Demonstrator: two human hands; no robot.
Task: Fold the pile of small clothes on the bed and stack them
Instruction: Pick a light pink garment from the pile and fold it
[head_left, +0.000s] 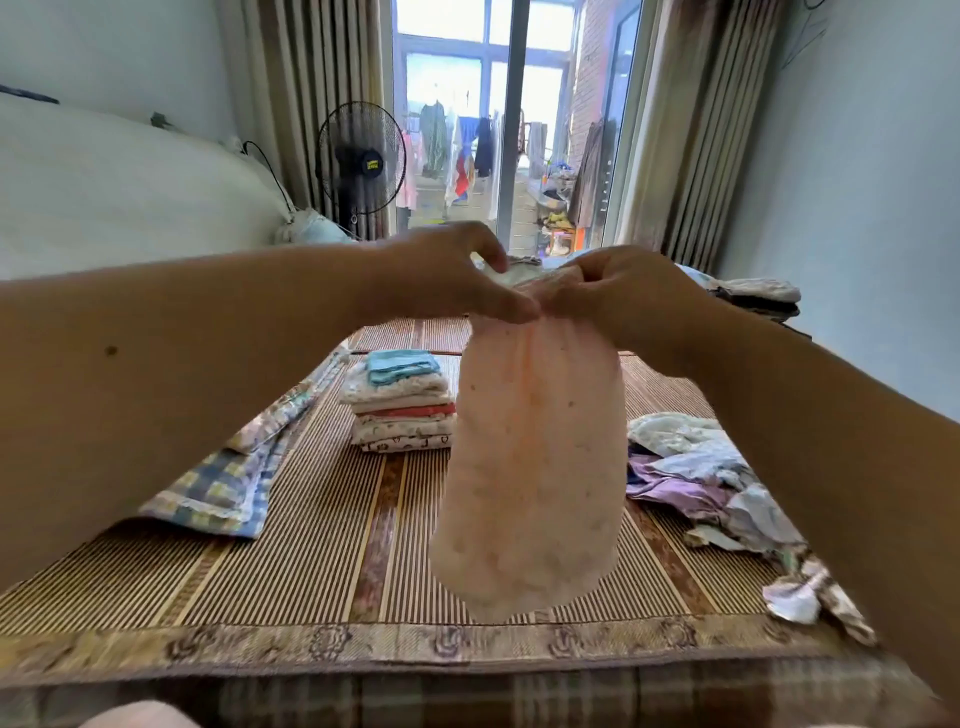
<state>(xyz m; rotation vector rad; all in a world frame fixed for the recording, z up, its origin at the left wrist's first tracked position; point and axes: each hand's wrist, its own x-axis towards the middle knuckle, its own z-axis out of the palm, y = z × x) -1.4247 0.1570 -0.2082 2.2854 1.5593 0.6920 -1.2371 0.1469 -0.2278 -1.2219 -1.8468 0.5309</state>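
Blurred pink garment (535, 467) hiding stack (400, 410)

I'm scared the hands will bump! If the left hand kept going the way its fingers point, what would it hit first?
Probably the right hand. The left hand points rightward, and its fingertips look almost touching it already, both pinching the top of the pale pink dotted cloth. Depth is hard to judge.

The single head camera sits at the foot edge of the bed (363, 519) and looks forward and a little down along it, toward the balcony door (514, 119). The wide-angle view is close to the raised forearms.
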